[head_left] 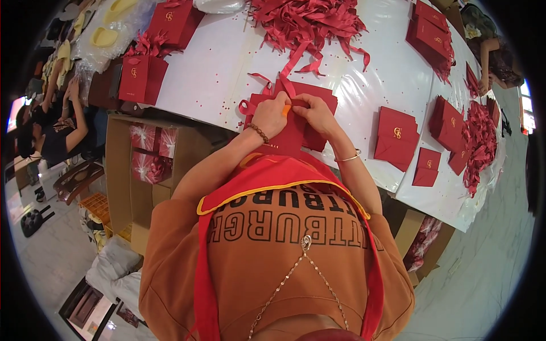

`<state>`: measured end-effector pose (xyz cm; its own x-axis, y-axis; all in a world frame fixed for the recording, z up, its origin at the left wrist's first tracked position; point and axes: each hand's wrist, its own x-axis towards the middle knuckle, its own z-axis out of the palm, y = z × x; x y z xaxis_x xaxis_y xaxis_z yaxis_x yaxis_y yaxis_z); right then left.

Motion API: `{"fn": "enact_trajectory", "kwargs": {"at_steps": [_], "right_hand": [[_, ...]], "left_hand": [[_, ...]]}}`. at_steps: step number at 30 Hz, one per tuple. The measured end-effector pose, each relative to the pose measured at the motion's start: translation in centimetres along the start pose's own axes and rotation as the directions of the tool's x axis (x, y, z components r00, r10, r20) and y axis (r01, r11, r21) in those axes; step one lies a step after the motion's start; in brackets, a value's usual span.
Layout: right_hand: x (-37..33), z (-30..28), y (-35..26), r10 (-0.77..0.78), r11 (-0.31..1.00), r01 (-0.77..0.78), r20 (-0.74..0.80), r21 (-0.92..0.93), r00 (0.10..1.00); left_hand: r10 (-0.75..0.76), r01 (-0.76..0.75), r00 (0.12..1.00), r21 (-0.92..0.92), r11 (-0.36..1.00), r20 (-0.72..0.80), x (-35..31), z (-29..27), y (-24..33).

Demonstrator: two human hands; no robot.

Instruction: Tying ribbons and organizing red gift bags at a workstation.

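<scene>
My two hands meet over a red paper bag (290,135) at the table's near edge. My left hand (269,117), with a beaded bracelet at the wrist, is closed on the bag's upper part. A small orange piece (286,110) shows by its thumb; its kind is unclear. My right hand (316,114), with a bangle at its wrist, pinches at a red ribbon (288,85) between the hands. The fingertips partly hide the grip. More red bags (325,99) lie under and beside the held one, and a ribbon loop (245,107) sticks out at left.
A heap of red ribbons (310,25) lies beyond my hands on the white table (199,74). Finished-looking bags (396,136) lie at right, others (142,77) stand at left. An open carton (122,170) holds wrapped red items. Other people (57,128) sit at both sides.
</scene>
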<state>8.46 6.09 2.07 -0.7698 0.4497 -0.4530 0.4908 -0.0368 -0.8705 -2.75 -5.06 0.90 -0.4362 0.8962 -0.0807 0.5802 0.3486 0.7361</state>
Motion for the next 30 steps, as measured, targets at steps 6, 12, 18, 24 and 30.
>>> {"fn": "enact_trajectory", "kwargs": {"at_steps": [6,12,18,24,30], "right_hand": [[0.0,0.1,-0.2,-0.070,0.996,0.068,-0.033,-0.049,0.997],[0.0,0.4,-0.1,-0.127,0.985,0.117,-0.071,-0.131,0.989],[0.3,0.6,1.0,-0.160,0.974,0.145,-0.081,-0.172,0.984],[0.1,0.2,-0.1,-0.189,0.963,0.177,-0.042,-0.205,0.981],[0.2,0.6,-0.2,-0.179,0.954,0.157,-0.066,-0.254,0.982]], "left_hand": [[0.014,-0.013,0.999,0.041,0.999,-0.034,-0.2,0.2,0.0],[-0.108,0.107,0.994,-0.045,0.993,-0.027,0.5,0.1,0.3],[-0.081,0.081,0.996,0.021,0.997,0.024,0.5,0.3,0.3],[-0.108,0.108,0.994,-0.092,0.990,-0.001,0.3,0.0,-0.2],[-0.201,0.221,0.974,-0.262,0.939,0.103,0.7,-0.6,-0.1]]}}
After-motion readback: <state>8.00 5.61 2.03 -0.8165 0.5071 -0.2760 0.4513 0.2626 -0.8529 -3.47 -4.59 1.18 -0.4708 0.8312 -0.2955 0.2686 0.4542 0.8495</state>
